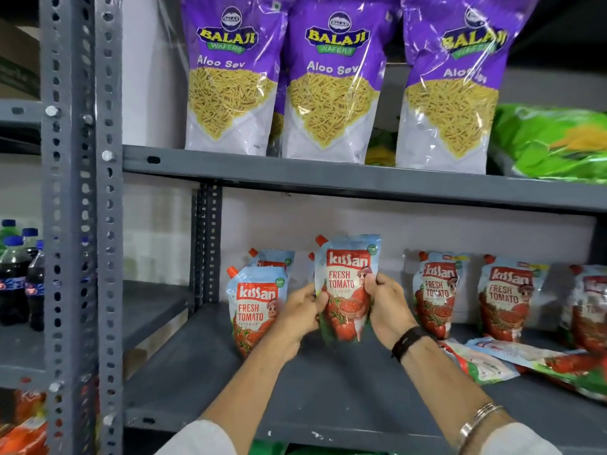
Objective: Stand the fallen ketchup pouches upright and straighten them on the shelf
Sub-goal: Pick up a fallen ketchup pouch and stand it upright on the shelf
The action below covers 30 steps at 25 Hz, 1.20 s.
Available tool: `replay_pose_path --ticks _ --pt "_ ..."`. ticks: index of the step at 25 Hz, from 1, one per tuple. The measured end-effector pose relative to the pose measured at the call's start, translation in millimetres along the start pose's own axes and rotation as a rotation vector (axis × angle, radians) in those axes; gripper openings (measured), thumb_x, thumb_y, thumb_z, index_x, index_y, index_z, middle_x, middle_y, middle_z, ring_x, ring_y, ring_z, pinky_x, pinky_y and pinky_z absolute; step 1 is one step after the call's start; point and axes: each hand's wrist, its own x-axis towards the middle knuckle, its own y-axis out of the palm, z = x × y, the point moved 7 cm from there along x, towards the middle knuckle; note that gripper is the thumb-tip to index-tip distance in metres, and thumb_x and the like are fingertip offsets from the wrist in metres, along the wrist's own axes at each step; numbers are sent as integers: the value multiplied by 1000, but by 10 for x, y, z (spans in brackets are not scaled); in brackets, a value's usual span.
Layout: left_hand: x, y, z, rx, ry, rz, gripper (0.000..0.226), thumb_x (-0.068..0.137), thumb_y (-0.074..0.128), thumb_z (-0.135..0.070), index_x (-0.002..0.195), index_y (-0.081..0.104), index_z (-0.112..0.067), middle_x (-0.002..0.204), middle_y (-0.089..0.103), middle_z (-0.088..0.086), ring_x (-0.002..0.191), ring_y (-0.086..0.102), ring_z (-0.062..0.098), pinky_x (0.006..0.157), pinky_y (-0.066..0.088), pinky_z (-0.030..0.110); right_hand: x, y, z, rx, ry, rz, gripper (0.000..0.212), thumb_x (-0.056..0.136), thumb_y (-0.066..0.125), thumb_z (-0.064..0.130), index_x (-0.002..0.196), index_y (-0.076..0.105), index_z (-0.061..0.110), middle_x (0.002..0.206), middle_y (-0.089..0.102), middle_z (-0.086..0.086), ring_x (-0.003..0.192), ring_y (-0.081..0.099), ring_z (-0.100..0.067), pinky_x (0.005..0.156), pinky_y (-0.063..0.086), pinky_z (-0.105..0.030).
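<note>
I hold one Kissan ketchup pouch [345, 290] upright just above the grey shelf [328, 395], my left hand [300, 318] on its left edge and my right hand [386, 305] on its right edge. To its left stands another pouch [254, 310], with one more [272, 259] behind it. On the right, upright pouches [435, 293] [507, 298] line the back, and a third [589, 307] is cut by the frame edge. Two fallen pouches [473, 359] [538, 356] lie flat on the shelf at front right.
Purple Aloo Sev bags [328, 83] and a green bag [555, 142] fill the shelf above. A perforated grey upright [82, 224] stands at left, with dark soda bottles [19, 277] beyond it. Bare shelf surface lies in front of the held pouch.
</note>
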Motion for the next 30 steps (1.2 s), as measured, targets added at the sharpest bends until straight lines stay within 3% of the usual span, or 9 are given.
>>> replay_pose_path --ticks 1,5,10,12,16,21,25,27,30 --pt "48 17 -10 9 15 -41 28 104 53 -15 130 62 -19 115 71 -5 106 65 12 81 54 30 18 -56 30 -25 -15 -9 30 107 42 13 121 65 0 115 74 -17 106 71 -31 81 59 -42" --pt "91 30 64 92 79 -169 30 101 56 -8 128 66 -15 126 73 2 115 67 18 98 57 42 81 -287 -3 -262 -55 -124 25 102 52 9 116 73 6 114 77 -13 106 73 -30 92 59 -52" --pt "95 -16 277 134 96 -205 35 100 52 2 132 65 -6 129 71 7 111 65 16 82 55 23 51 -403 -211 -324 -27 -136 20 96 60 3 95 77 14 107 78 -12 104 73 -31 92 59 -52" --pt "111 -55 414 193 79 -226 34 100 52 2 131 65 -6 132 70 8 119 65 19 87 55 25 44 -441 -334 -364 -10 -114 25 97 60 5 87 77 21 106 78 -9 103 73 -30 92 59 -53" --pt "159 -61 621 247 60 -228 36 102 50 -1 135 63 -9 135 69 6 129 61 22 97 53 30 72 -537 -538 -394 9 -100 22 98 61 12 91 77 26 106 79 -3 101 74 -22 93 59 -50" --pt "154 -65 630 286 37 -210 35 102 50 -2 134 63 -8 130 69 2 115 60 12 79 51 17 68 -526 -534 -408 27 -49 20 99 58 11 100 78 17 107 79 -3 102 74 -20 91 60 -43" --pt "-101 -114 685 363 34 -353 29 94 65 -4 120 58 -16 111 69 -1 101 64 15 88 54 31 17 -591 -581 -600 78 -27 24 91 57 -2 102 71 15 107 76 -3 99 71 -18 90 61 -42" --pt "-286 -101 658 489 77 -436 23 91 71 -11 104 54 -19 92 66 -5 82 62 10 76 51 29 -25 -685 -573 -762 133 -49 19 86 62 5 101 64 15 106 72 -6 91 70 -21 74 64 -37" --pt "-465 63 592 656 135 -379 19 89 72 -14 86 57 -24 74 63 -8 69 60 7 64 49 29 -192 -687 -521 -923 262 80 7 91 65 13 94 66 7 90 73 -14 65 68 -20 47 57 -27"
